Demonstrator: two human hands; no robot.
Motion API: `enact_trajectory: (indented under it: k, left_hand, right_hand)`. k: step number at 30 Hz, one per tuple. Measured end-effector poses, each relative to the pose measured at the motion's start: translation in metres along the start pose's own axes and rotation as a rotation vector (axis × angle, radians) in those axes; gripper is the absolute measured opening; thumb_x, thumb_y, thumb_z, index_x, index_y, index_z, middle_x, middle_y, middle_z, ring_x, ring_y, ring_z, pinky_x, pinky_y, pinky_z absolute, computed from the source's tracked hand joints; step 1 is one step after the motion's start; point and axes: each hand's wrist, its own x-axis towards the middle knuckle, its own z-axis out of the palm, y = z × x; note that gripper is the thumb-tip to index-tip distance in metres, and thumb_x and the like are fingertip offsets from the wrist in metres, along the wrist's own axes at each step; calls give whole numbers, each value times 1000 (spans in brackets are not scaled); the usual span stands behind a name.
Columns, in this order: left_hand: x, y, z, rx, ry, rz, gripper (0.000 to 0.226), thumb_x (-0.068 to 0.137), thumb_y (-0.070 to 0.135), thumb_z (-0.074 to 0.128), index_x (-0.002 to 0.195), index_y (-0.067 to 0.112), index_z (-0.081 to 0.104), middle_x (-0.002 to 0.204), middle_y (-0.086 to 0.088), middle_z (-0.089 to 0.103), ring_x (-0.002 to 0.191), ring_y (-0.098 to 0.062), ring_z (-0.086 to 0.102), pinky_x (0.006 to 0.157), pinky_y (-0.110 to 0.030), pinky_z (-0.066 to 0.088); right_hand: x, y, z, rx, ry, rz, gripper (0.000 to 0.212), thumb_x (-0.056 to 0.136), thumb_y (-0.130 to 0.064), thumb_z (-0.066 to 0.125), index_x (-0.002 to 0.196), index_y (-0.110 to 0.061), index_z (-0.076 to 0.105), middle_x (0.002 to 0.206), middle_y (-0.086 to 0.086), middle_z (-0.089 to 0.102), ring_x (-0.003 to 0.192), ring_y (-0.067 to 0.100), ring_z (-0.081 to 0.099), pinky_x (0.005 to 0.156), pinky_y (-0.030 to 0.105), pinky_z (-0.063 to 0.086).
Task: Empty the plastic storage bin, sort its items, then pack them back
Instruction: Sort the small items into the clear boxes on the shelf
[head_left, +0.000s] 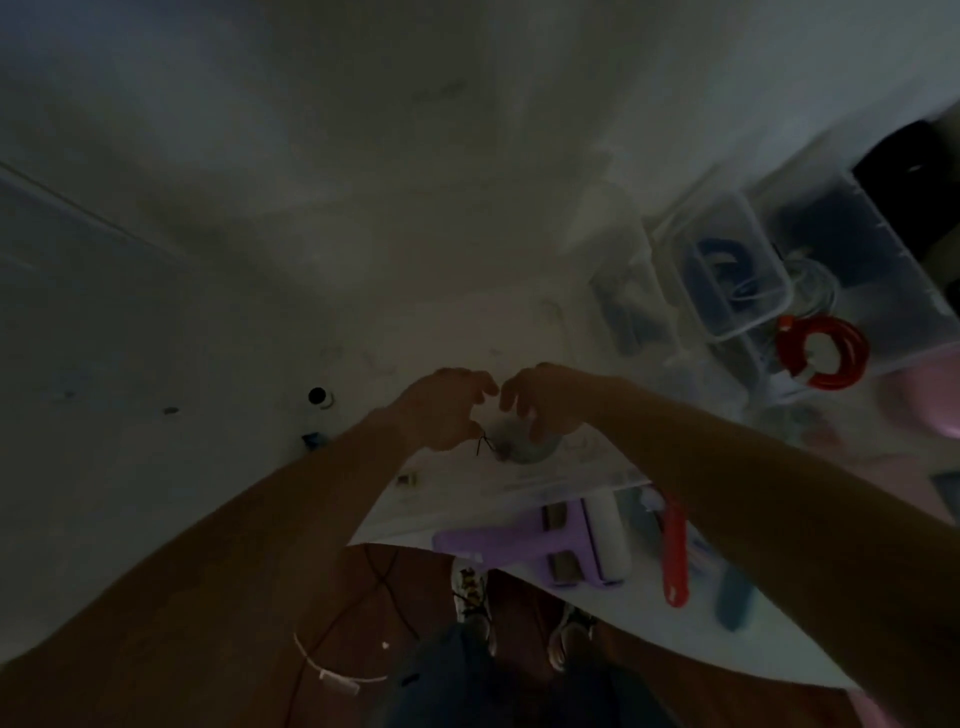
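Head view, dim and blurred; white table (260, 312) seen from above, person standing at its near edge.

Left hand (441, 410): reached forward over the table, fingers curled, fingertips close to those of the other hand; a thin dark twist of wire or tie (483, 444) shows at its thumb side. Whether it pinches that tie cannot be told.

Right hand (540, 402): reached forward beside the left, fingers curled down over a small rounded bluish-grey bundle (519, 447) that sits on the table under both hands. Contact looks likely, but a firm grip cannot be told (blur hides the fingertips).

Plastic storage bin (883, 249): large, clear, at the far right of the table, well apart from the hands; contents dark and unreadable.

Smaller clear container (727, 270): just left of the bin, holding blue coiled cable.

Red coiled cable (823, 353): lying on the table in front of the bin, near the smaller container.

Purple lint roller (550, 540): near table edge, below the right forearm, white roll at its right end.

Red flat tool (675, 551): just right of the roller, lying lengthwise toward the edge.

Small black-and-white cylinder (319, 397): on the table left of the left hand.

Below the edge: dark trousers and patterned shoes (470, 592) on a reddish-brown floor (374, 571)
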Motion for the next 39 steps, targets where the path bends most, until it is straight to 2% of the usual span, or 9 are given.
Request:
enact_trajectory:
  k: [3,8,13,17,21,27,30,34,39]
  left_hand:
    - [12,0,11,-51,-49,0,66,81,20,76,139,12,47,132,-11,57,116,-26,56,97,-30,45]
    - [12,-6,18,-150,68,-34,59,77,15,79,131,14,55,122,-9,62,102,-24,60,91,-26,45]
    - [13,6,20,-80,111,16,46,78,30,78,120,22,60,110,-4,63,93,-16,57,70,-20,37]
    - [28,26,37,279,-108,148,49,85,33,70,128,18,52,120,-11,55,110,-27,54,87,-28,41]
    - [36,29,43,478,-67,234,33,85,25,62,115,14,56,110,-12,57,101,-30,59,78,-33,44]
    - [47,26,30,107,194,127,22,82,33,73,88,14,63,90,-2,66,83,-20,62,76,-30,47]
    - [58,37,13,-136,323,49,36,72,42,83,93,18,65,75,4,68,70,-11,63,68,-25,49]
    - [76,46,16,80,161,64,55,77,42,79,125,18,63,96,-3,73,93,-20,66,86,-27,49]
    - [80,59,31,315,176,65,32,88,43,63,107,17,69,106,-8,66,98,-25,60,83,-32,44]
  right_hand:
    - [9,0,11,-97,-25,35,51,78,-28,79,124,-16,60,128,10,57,121,29,52,98,31,41]
    - [-11,-1,-5,-159,68,100,17,84,-28,66,87,-12,65,99,12,64,92,30,62,85,36,54]
    - [-79,-5,-31,-47,593,183,26,93,-31,53,100,-13,70,99,7,68,87,25,63,76,30,52]
    - [-141,2,-26,251,898,198,18,87,-17,58,96,-22,73,92,0,69,82,18,66,73,27,53]
    - [-184,9,-12,587,1103,179,12,86,-17,66,87,-28,69,82,-13,65,69,-2,62,63,16,48]
    - [-205,29,15,1173,1128,152,22,86,-5,64,99,-21,69,79,-1,72,76,15,70,79,46,59]
    - [-215,35,26,1348,1126,173,26,89,-2,54,99,-21,68,79,5,70,72,17,67,75,44,56]
    - [-223,47,43,1475,1129,231,24,92,2,50,94,-15,66,68,6,62,60,12,58,65,38,50]
    - [-230,60,61,1537,1107,280,24,92,1,53,95,-17,68,76,10,66,65,17,63,66,36,53]
